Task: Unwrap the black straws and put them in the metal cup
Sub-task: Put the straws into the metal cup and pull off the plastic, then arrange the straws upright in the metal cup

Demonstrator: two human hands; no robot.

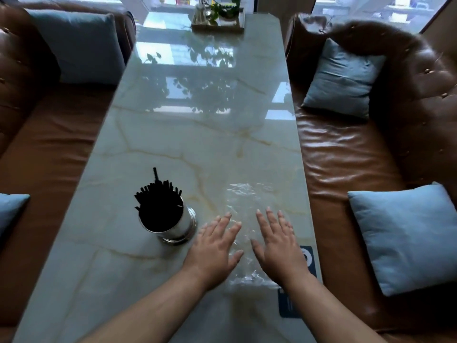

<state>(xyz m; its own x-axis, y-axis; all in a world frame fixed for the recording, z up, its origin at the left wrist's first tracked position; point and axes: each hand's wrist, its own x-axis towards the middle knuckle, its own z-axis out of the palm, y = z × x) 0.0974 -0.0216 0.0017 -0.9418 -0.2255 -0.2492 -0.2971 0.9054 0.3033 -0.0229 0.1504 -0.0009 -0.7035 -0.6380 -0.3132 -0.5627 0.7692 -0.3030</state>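
Note:
A shiny metal cup (181, 227) stands on the marble table (197, 144), near its left front. It is packed with black straws (158, 206); one straw sticks up higher than the rest. To the right of the cup lies a clear plastic wrapper (247, 201), flat and crinkled on the tabletop. My left hand (215, 246) and my right hand (277, 241) both rest palm down on the near part of the wrapper, fingers spread, holding nothing. The left hand is just right of the cup's base.
Brown leather sofas flank the table, with blue cushions (410, 233) (343, 78) on the right and another blue cushion (81, 45) on the left. A tray with plants (217, 18) sits at the far end. A dark blue card (294, 293) lies under my right wrist at the table's edge.

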